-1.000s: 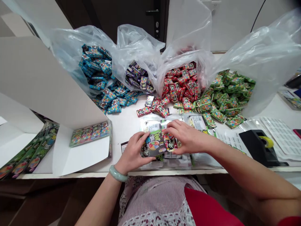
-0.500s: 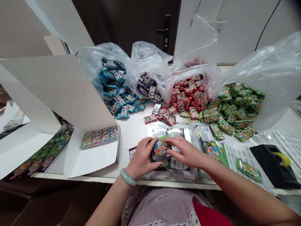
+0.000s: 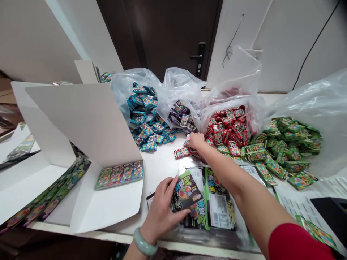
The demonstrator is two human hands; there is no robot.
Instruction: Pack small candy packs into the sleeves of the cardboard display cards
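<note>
My left hand [image 3: 162,206] holds a black printed packet [image 3: 186,191] with a colourful round picture and green edge, thumb below it and fingers along its left side. Under it lie flat printed pouches [image 3: 219,206] in clear plastic. My right hand [image 3: 196,140] is stretched forward to the loose packets in front of the bags. Its fingers are closed on a small pale packet [image 3: 187,139], mostly hidden by the hand. Just below, a small red packet [image 3: 182,153] lies on the table.
Clear bags spill blue packets [image 3: 149,141], purple packets [image 3: 180,113], red packets [image 3: 227,124] and green packets [image 3: 287,144] along the back. At left stands an open white box [image 3: 108,206] with a row of packets inside. A black tape dispenser [image 3: 329,213] sits at right.
My right hand has left the black packet and moved forward to the small packets near the bags. My left hand keeps hold of the black packet. The camera view has shifted.
</note>
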